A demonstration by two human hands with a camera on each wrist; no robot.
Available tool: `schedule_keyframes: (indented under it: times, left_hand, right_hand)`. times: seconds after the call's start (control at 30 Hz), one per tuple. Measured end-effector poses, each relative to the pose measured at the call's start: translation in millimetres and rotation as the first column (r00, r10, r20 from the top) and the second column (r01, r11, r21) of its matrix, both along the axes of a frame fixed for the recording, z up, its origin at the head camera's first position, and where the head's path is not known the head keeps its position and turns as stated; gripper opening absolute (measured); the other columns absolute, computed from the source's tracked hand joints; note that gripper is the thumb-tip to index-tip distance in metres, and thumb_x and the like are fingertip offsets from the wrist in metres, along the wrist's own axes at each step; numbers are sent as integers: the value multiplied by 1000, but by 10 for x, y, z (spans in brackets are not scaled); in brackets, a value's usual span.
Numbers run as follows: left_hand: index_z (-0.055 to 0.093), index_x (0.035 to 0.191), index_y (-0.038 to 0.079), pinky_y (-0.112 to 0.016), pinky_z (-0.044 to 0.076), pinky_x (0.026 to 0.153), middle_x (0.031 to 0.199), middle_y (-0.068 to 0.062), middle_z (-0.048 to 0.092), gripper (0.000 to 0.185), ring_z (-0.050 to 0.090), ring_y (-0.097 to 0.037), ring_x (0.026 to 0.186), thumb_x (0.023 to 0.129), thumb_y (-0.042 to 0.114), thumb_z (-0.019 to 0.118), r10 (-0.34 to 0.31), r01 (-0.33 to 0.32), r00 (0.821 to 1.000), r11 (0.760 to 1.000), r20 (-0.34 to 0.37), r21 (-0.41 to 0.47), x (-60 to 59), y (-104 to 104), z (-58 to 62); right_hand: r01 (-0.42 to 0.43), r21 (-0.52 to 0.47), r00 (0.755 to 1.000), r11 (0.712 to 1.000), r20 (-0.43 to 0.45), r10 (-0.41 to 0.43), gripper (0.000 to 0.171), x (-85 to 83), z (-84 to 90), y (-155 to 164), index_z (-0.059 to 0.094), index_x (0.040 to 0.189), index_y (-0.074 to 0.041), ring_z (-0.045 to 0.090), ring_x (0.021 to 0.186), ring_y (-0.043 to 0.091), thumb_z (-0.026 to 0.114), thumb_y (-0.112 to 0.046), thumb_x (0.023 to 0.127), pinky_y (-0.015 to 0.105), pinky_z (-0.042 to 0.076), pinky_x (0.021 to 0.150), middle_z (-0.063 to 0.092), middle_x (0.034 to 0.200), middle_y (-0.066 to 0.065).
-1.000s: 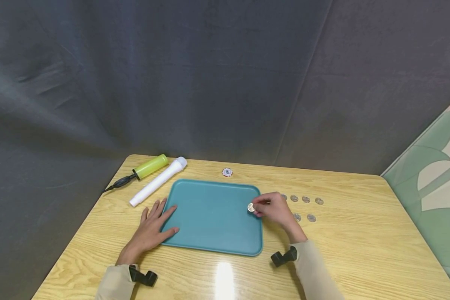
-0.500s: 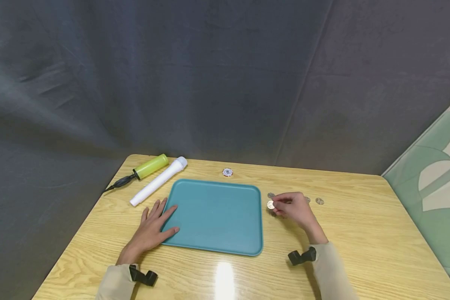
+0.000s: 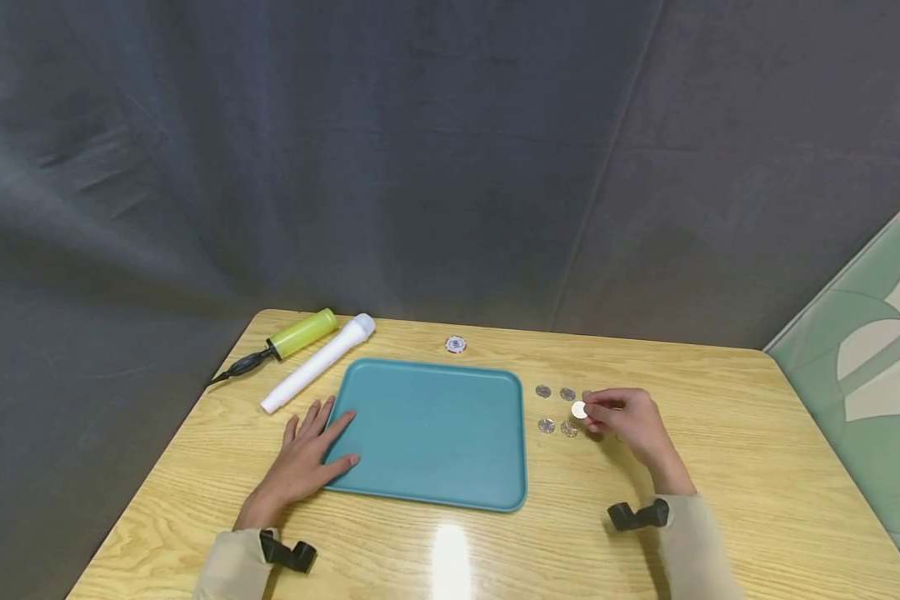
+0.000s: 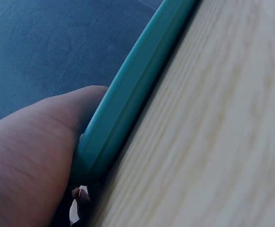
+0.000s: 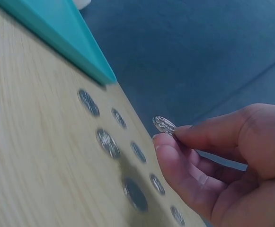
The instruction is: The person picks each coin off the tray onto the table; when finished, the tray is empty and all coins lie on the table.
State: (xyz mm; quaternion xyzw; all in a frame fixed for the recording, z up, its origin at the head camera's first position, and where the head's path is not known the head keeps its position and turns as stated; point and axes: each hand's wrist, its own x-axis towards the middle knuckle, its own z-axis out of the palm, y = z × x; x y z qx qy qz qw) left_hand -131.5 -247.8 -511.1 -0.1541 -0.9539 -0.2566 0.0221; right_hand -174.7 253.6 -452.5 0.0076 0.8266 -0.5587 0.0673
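Observation:
My right hand (image 3: 628, 423) pinches a silver coin (image 3: 579, 410) between thumb and fingertips, held above the table to the right of the tray. In the right wrist view the coin (image 5: 164, 125) is tilted and its embossed face shows. Beneath and around this hand several like coins lie flat in two rows, among them one coin (image 3: 546, 426) close to the tray; the hand hides some of them in the head view. My left hand (image 3: 300, 460) rests with spread fingers on the left side of the teal tray (image 3: 427, 433), its thumb over the rim.
A white microphone-shaped stick (image 3: 317, 364) and a yellow-green hand pump (image 3: 303, 333) with a black end lie at the back left. Behind the tray is a poker chip (image 3: 455, 344). A dark curtain (image 3: 450, 167) hangs beyond the wooden table (image 3: 735, 467).
Holding the coin, my right hand has moved right, from over the tray's right edge to above the coin rows, uncovering coins near the tray. The left hand has stayed put.

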Motion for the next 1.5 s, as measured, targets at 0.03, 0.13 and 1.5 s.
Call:
schedule_keyframes:
  times: [0.03,0.13,1.5]
  left_hand:
    - [43,153,15,-73,6,115,165,-25,22,72,15,-52,152,92,44,67,0,0,1000,1000,4,0,-4,-1,-3]
    - [42,154,16,-72,5,116,166,-24,21,73,13,-51,153,92,45,67,-1,1,1000,1000,19,-7,-11,1,-6]
    - [43,154,15,-73,6,115,165,-26,22,73,15,-52,152,92,45,67,0,0,1000,1000,16,-8,-7,-4,8]
  right_hand:
    - [8,5,1000,1000,7,-8,30,12,-6,35,63,118,19,72,73,6,61,0,96,23,61,69,75,97,19]
    - [19,25,1000,1000,14,-20,30,54,-27,153,63,118,19,73,74,6,61,-2,97,23,61,70,75,96,17]
    - [83,229,990,970,90,-106,35,317,-130,889,59,122,22,72,72,2,57,-5,99,21,61,69,77,94,12]
